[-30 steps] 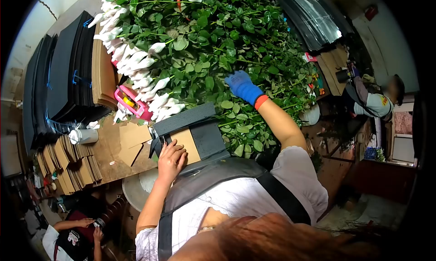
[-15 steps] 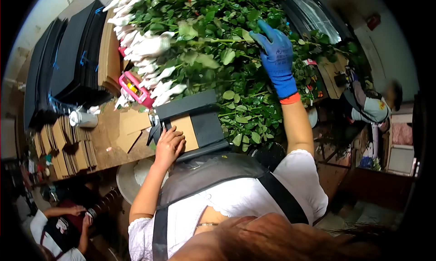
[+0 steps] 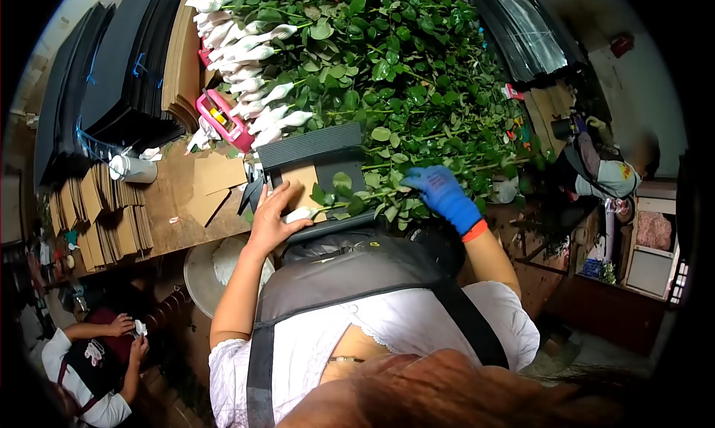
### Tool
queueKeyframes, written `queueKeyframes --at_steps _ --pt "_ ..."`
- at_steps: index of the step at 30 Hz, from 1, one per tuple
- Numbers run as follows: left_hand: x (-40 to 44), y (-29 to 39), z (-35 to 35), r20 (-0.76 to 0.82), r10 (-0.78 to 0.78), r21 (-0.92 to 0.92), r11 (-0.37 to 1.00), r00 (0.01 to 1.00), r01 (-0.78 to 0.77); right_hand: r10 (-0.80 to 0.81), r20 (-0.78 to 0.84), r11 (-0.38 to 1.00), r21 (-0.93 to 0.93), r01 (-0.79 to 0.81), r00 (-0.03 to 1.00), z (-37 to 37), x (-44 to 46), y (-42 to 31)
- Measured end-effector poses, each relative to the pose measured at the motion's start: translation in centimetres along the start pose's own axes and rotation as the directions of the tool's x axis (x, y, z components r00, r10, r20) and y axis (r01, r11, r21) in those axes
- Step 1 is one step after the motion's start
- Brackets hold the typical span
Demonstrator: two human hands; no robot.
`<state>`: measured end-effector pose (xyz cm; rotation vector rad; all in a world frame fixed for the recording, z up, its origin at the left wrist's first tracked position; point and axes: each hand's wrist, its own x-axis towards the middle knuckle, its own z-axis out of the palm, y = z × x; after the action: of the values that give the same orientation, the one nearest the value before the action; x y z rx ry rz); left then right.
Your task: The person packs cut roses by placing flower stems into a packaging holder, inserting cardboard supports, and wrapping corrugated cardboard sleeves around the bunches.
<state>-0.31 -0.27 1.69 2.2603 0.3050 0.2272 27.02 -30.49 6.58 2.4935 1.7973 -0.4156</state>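
My right hand [image 3: 439,193], in a blue glove with an orange cuff, is closed on the leafy stem of a rose [image 3: 346,197]. That stem lies across the black corrugated wrapper [image 3: 309,149], its white-netted head [image 3: 299,215] at the left end. My bare left hand [image 3: 273,218] rests on the wrapper's left side beside the netted head, fingers apart, thumb near the head. A tan cardboard piece [image 3: 299,182] lies inside the wrapper. Behind is a large pile of green-leaved stems [image 3: 387,63] with white-netted heads [image 3: 246,52] on its left.
Black sheet stacks [image 3: 123,71] stand at the left, above folded cardboard [image 3: 112,212]. A pink holder [image 3: 223,119] and a white cup [image 3: 132,169] are on the table [image 3: 167,212]. One person [image 3: 93,361] is at lower left, another [image 3: 611,171] at right.
My right hand has come down from the pile toward me, bringing a netted rose over the wrapper. My left hand's fingers have spread near its head.
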Motion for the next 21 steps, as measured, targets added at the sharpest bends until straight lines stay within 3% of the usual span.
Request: queueKeyframes --at_steps 2,5,6,7,8,9,10,12,14,15,17,19,21 --pt "-0.2 -0.3 -0.1 0.069 0.031 0.044 0.998 0.997 -0.034 0.032 0.097 0.999 -0.034 -0.028 0.995 0.6 0.1 -0.9" --pt "0.0 0.4 -0.5 0.127 0.045 0.075 0.996 0.991 -0.055 -0.027 0.168 0.982 0.191 -0.005 0.985 -0.3 0.2 2.0" --pt "0.1 0.6 -0.7 0.145 0.057 0.082 0.994 0.988 -0.07 0.036 0.259 0.954 0.279 -0.11 0.965 -1.9 1.0 3.5" --pt "0.1 0.8 -0.9 0.163 0.068 0.088 0.993 0.984 -0.083 0.111 0.038 0.924 0.364 -0.118 0.993 -1.8 2.0 5.0" --pt "0.1 1.0 -1.0 0.176 0.066 0.069 0.994 0.982 -0.079 0.269 -0.185 0.87 0.467 -0.157 0.945 -3.7 3.3 4.6" --pt "0.2 1.2 -1.2 0.205 0.055 0.073 0.995 0.977 -0.071 0.356 -0.351 0.873 0.456 -0.174 0.866 -4.2 5.7 5.0" --pt "0.2 1.3 -1.3 0.222 0.054 0.083 0.994 0.974 -0.074 0.321 -0.509 0.924 0.353 -0.147 0.799 -4.6 7.6 5.2" --pt "0.3 1.2 -1.4 0.242 0.049 0.091 0.993 0.969 -0.073 0.198 -0.545 0.98 0.083 -0.182 0.815 -1.9 11.8 7.1" --pt "0.3 1.4 -1.5 0.239 0.037 0.089 0.994 0.97 -0.06 0.271 -0.218 0.962 0.04 -0.269 0.937 -0.6 14.4 8.0" --pt "0.3 1.2 -1.4 0.237 0.049 0.089 0.993 0.97 -0.072 0.303 -0.046 0.953 0.01 -0.303 0.952 -0.3 15.5 8.5" --pt "0.4 1.7 -1.5 0.231 0.051 0.087 0.993 0.972 -0.073 0.281 -0.363 0.96 0.082 -0.269 0.889 -3.4 15.6 7.3" --pt "0.4 1.7 -1.5 0.233 0.043 0.083 0.995 0.971 -0.064 0.188 -0.693 0.982 0.122 -0.144 0.696 -9.1 14.0 5.1" --pt "0.5 1.8 -1.6 0.228 0.048 0.071 0.995 0.972 -0.066 0.142 -0.821 0.99 0.113 -0.085 0.553 -13.2 13.0 4.7"
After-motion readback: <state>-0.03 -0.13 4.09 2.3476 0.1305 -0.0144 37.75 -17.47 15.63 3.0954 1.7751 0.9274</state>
